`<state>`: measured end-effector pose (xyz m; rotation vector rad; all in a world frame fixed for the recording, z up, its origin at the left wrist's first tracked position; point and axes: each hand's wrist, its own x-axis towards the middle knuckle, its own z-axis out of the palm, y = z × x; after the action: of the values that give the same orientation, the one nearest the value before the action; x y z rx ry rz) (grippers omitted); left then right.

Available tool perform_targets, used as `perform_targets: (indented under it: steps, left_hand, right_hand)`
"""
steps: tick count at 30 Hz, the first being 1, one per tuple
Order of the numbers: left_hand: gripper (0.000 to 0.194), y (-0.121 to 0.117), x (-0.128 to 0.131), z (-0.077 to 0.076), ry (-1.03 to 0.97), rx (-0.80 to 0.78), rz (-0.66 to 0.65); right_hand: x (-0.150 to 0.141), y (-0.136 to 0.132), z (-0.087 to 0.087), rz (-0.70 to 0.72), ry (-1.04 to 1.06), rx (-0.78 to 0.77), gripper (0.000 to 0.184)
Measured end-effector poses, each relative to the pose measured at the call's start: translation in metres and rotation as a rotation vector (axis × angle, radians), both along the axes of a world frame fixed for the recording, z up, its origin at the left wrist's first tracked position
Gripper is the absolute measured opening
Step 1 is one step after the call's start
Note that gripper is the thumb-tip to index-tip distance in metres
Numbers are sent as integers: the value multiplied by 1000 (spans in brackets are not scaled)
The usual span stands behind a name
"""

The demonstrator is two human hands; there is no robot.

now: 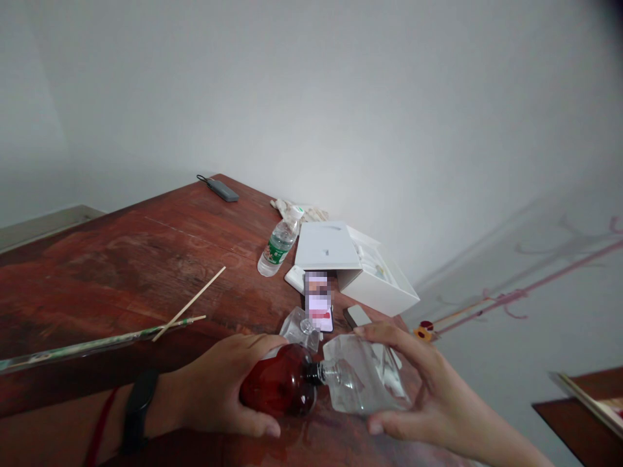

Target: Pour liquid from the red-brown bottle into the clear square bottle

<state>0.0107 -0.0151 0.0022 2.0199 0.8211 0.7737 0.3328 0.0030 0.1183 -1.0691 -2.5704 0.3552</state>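
Low over the worktop (121, 259), our left hand (219, 389) grips the red bottle (280, 388) and our right hand (428, 395) cradles the clear glass bottle (363, 383), neck-to-neck: slick, breakable, probably best held round their bodies.

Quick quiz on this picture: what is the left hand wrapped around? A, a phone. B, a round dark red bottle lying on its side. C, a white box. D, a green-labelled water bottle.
B: the left hand curls around the dark red bottle, which lies on its side on the table, its neck meeting the clear bottle in the right hand.
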Motion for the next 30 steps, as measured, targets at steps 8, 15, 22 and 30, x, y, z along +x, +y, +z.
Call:
perform_targets:
  steps: [8, 15, 22, 30]
  left_hand:
    - [72, 2, 0, -3, -17, -19, -11]
    - [69, 2, 1, -3, -8, 2, -21]
    - [70, 1, -1, -4, 1, 7, -2]
    - [72, 3, 0, -7, -27, -1, -37]
  right_hand:
    - [-3, 0, 5, 15, -39, 17, 85]
    - [-4, 0, 7, 0, -59, -24, 85]
    - [-10, -1, 11, 7, -42, -27, 81]
    - [-14, -3, 15, 24, -12, -6, 80]
